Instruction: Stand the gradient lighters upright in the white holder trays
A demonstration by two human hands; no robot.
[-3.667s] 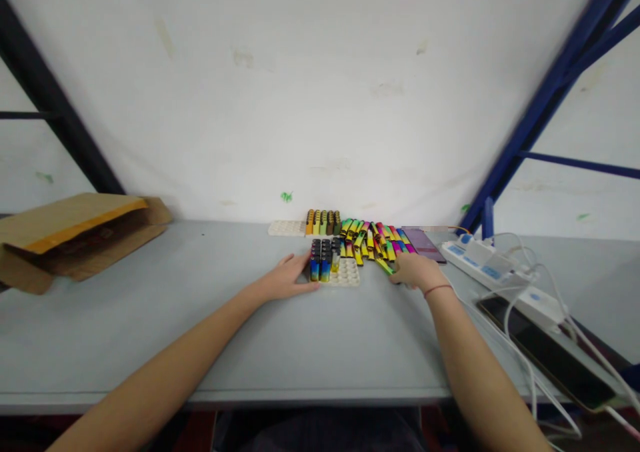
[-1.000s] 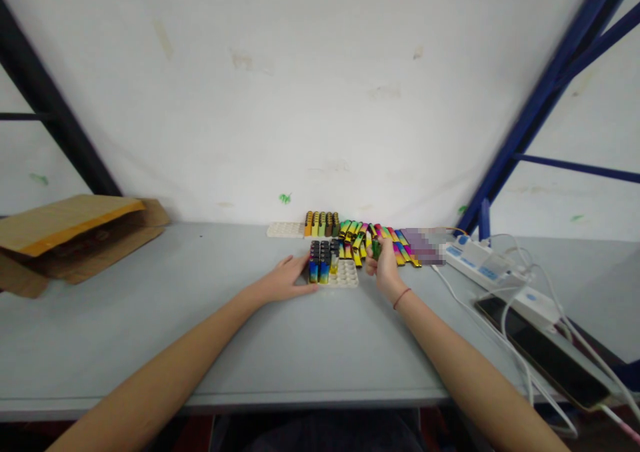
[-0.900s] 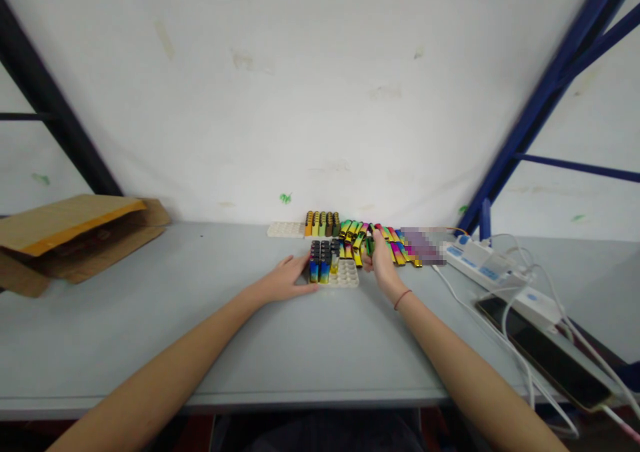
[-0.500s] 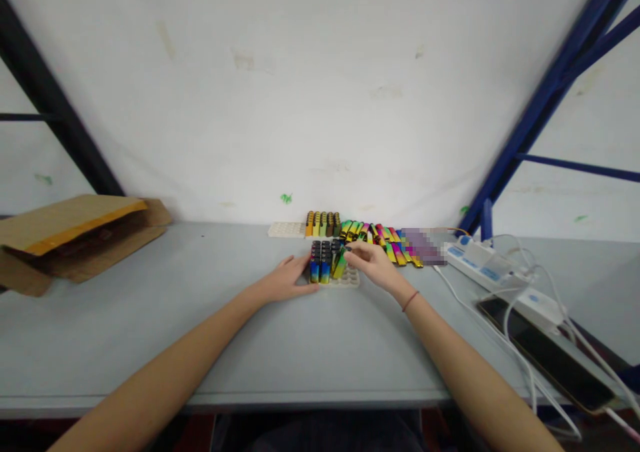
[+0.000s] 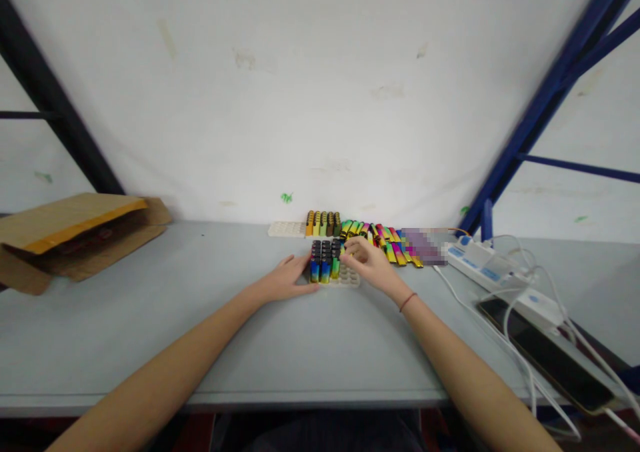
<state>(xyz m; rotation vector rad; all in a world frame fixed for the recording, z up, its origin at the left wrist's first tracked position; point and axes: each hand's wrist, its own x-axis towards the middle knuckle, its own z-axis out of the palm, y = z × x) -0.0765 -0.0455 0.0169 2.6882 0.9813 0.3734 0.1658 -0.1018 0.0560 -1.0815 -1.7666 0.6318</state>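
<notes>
Far left: open paper bag [image 5: 85, 212] on the desk [image 5: 260, 359], well apart from both hands.

Left hand [image 5: 286, 280]: spread wide, thumb along the front edge and fingers at the left side of the front tray [image 5: 353, 281]. Looks like a light brace, not a clamp.

Behind it, against the wall: back tray [image 5: 286, 229], left cells bare, orange-to-brown lighters [image 5: 323, 224] standing upright toward its right.

Front tray, left part: blue lighters [image 5: 321, 269], upright in columns, black tops up. Next column right has the green lighter [image 5: 335, 269] at the front, upright in its cell. Cells right of that are bare.

Handling, my judgement: lighter should be light, stiff, slick on the shiny body; plastic, so don't squeeze or knock the top. Take it by the upper body just under the black cap, finger and thumb on opposite sides. Tray looks thin and light, likely to slide; brace it at the rim.

Right hand [image 5: 370, 264]: fingers curled, narrow gap to the thumb, right beside the green lighter's top. Contact: can't tell. Nothing clearly held.

Right of it: loose pile [image 5: 395, 252], lighters lying flat and overlapping, next to a pixelated purple slab [image 5: 425, 247]. Then power strip [image 5: 480, 270], and phone [image 5: 550, 352] under cables.
</notes>
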